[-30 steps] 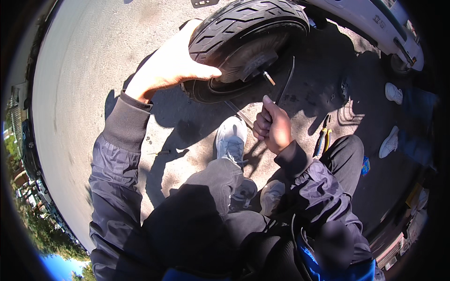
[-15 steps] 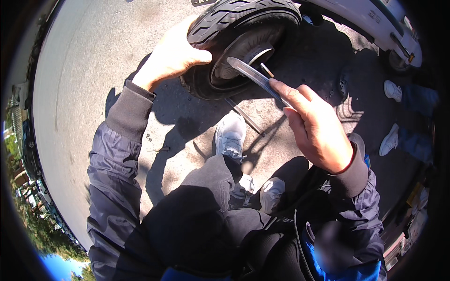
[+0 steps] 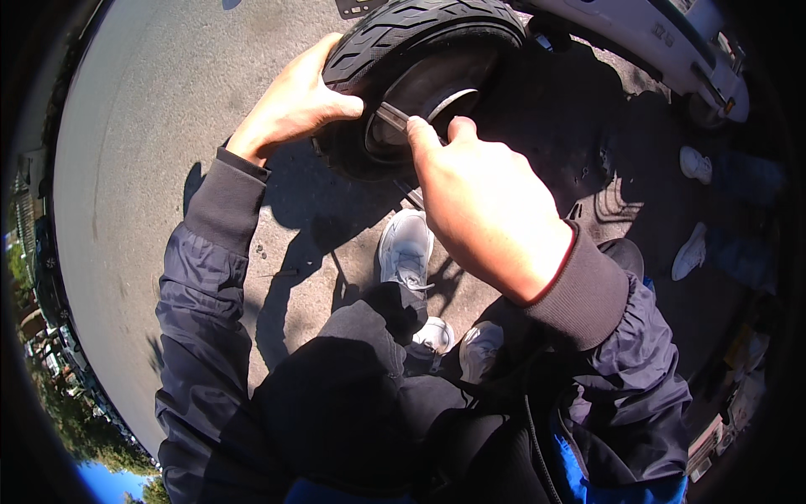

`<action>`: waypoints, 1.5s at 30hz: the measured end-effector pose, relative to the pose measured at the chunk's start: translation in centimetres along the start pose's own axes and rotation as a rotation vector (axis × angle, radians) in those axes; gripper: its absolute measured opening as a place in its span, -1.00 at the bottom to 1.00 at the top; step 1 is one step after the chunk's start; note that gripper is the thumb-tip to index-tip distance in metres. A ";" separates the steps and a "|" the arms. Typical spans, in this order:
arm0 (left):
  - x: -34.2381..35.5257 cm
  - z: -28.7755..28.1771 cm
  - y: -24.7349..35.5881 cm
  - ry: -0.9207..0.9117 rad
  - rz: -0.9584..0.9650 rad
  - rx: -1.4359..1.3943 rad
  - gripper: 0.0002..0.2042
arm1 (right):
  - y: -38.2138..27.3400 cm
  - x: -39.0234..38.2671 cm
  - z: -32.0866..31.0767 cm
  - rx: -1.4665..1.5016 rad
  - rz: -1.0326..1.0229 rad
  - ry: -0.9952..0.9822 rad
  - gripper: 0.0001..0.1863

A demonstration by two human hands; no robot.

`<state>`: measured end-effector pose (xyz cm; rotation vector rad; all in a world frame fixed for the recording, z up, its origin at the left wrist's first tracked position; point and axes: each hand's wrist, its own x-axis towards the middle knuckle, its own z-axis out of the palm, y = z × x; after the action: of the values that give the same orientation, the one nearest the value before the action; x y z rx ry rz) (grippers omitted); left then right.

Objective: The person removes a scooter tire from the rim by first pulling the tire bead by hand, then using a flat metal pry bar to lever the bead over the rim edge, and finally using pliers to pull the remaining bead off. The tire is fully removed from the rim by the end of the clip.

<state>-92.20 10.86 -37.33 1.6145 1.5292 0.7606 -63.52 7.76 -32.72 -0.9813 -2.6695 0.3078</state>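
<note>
A black tyre (image 3: 357, 63) with a deep tread stands on a grey metal wheel rim (image 3: 428, 80) in front of me. My left hand (image 3: 290, 105) grips the tyre's left side, its thumb lying over the sidewall. In my right hand (image 3: 491, 202) is a flat metal tyre lever (image 3: 392, 115). Its tip reaches the edge between tyre and rim, close to my left thumb. The rest of the lever is hidden by my right fist, which also covers the wheel's lower right part.
A white scooter body (image 3: 621, 29) fills the upper right beyond the wheel. My light shoe (image 3: 405, 248) is planted below the wheel, near a thin metal bar (image 3: 410, 194) on the pavement. At the right stands another person, whose white shoe (image 3: 690, 252) shows in the shade.
My right hand has moved left and up toward the wheel, bringing the lever tip from over the hub to the tyre's edge. The left hand keeps its grip on the tyre.
</note>
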 end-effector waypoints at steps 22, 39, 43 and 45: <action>-2.5 2.5 1.8 -0.050 -0.030 -0.070 0.00 | 12.0 -12.9 15.7 0.288 0.594 -0.546 -0.60; -6.6 1.2 4.7 -0.093 -0.123 0.082 -0.11 | 11.7 -4.5 2.3 0.451 0.279 0.168 -0.17; -4.2 2.0 6.3 0.094 0.294 0.241 -0.13 | 9.1 -2.2 3.9 0.329 0.237 0.332 -0.16; -2.6 2.5 6.6 0.138 0.319 0.317 -0.23 | 7.1 -2.3 4.3 0.427 0.158 0.334 -0.15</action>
<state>-86.88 8.04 -32.78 2.1153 1.5682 0.8457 -59.05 11.12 -39.27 -1.0007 -2.1116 0.6529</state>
